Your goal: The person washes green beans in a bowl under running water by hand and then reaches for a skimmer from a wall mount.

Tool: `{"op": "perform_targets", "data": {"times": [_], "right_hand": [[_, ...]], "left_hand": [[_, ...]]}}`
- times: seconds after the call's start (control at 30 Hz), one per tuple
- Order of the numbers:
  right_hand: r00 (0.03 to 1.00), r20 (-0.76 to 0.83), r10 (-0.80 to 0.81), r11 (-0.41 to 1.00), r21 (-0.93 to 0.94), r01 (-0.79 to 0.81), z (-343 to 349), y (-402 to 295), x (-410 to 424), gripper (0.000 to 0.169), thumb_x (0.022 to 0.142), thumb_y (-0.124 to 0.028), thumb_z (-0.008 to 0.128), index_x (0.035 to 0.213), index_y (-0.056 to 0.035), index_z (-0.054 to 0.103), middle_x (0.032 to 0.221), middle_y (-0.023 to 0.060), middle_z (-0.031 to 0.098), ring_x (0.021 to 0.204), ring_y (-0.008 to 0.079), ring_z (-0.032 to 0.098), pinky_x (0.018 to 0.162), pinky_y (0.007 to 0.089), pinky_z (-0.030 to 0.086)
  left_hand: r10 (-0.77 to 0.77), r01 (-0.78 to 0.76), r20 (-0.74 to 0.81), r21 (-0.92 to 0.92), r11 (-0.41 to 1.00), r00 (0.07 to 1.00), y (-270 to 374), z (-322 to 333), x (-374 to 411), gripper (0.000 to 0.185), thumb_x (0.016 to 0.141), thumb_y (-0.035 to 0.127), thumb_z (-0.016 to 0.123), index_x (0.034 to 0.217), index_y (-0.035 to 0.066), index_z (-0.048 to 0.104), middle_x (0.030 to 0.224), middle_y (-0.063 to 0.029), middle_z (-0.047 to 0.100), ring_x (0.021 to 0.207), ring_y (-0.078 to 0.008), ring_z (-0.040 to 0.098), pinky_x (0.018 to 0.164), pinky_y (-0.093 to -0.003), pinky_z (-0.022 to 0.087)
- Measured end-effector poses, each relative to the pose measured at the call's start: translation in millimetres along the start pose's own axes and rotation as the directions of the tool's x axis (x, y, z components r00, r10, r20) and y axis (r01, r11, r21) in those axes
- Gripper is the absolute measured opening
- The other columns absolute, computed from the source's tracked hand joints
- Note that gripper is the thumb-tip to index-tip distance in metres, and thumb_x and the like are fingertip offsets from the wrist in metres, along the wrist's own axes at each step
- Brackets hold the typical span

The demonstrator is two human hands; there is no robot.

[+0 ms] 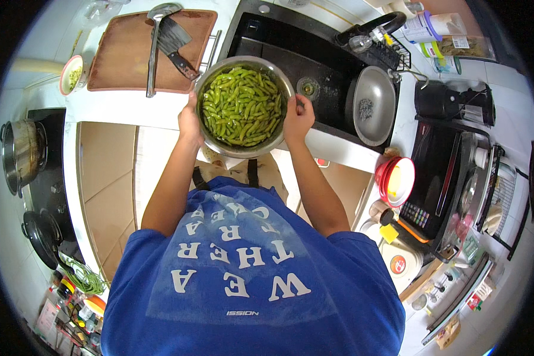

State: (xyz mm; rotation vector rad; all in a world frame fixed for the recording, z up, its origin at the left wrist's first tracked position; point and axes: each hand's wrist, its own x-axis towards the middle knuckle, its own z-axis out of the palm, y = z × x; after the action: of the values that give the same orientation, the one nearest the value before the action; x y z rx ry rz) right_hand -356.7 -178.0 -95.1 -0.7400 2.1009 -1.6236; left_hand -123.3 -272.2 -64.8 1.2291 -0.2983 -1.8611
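A round stainless steel bowl full of green edamame pods is held in front of my body, level with the counter's front edge. My left hand grips its rim and side at the left. On the opposite side, my right hand has the rim between thumb and curled fingers. Wet-looking pods fill most of the bowl and hide its bottom. Just beyond the bowl lies the black sink, whose drain shows to the right of the rim.
A wooden cutting board carries a cleaver and a metal ladle. A grey metal basin tilts at the sink's right end under a black faucet. Red bowls stand right; a steel pot sits on the left cooktop.
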Motion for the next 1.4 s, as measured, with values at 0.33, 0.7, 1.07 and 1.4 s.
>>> {"op": "perform_targets", "data": {"times": [0.33,0.7,1.07,1.4], "right_hand": [[0.776,0.555,-0.299,0.508,-0.596,0.622,62.1,-76.6,-43.9,0.080,0.069,-0.042,0.080,0.136,-0.0134,0.044,0.135,0.0212,0.041,0.122,0.0438,0.042,0.097,0.0557,0.038],[0.746,0.636,0.197,0.427,-0.741,0.519,86.8,-59.1,-40.7,0.078,0.066,-0.033,0.080,0.136,-0.0243,0.046,0.135,0.0192,0.037,0.123,0.0487,0.038,0.092,0.0560,0.045],[0.702,0.712,0.003,0.549,-0.588,0.594,64.7,-86.8,-18.3,0.082,0.066,-0.043,0.082,0.138,-0.0307,0.045,0.138,0.0143,0.042,0.126,0.0424,0.041,0.096,0.0586,0.041],[0.559,0.817,0.145,0.551,-0.535,0.640,76.4,-53.6,-23.5,0.080,0.072,-0.055,0.072,0.142,-0.0298,0.042,0.148,0.0151,0.033,0.133,0.0433,0.033,0.105,0.0619,0.031]], "left_hand": [[0.124,-0.117,-0.068,0.088,0.989,0.990,0.3,-5.3,3.5,0.049,0.096,0.040,0.060,0.096,-0.008,0.066,0.092,-0.0124,0.066,0.078,-0.0172,0.059,0.073,-0.0306,0.050],[0.238,-0.205,-0.105,0.257,0.945,0.966,-12.9,-19.7,15.9,0.049,0.095,0.042,0.061,0.079,-0.004,0.066,0.073,-0.0038,0.062,0.066,-0.0104,0.051,0.062,-0.0248,0.044],[0.219,-0.157,-0.135,0.364,0.918,0.966,-7.5,-19.7,15.1,0.053,0.096,0.043,0.057,0.101,-0.009,0.065,0.096,-0.0124,0.067,0.081,-0.0177,0.061,0.074,-0.0325,0.051],[0.226,-0.150,-0.146,0.404,0.902,0.963,-7.9,-21.6,23.1,0.055,0.096,0.044,0.057,0.105,-0.011,0.063,0.101,-0.0146,0.067,0.084,-0.0200,0.064,0.076,-0.0337,0.053]]}}
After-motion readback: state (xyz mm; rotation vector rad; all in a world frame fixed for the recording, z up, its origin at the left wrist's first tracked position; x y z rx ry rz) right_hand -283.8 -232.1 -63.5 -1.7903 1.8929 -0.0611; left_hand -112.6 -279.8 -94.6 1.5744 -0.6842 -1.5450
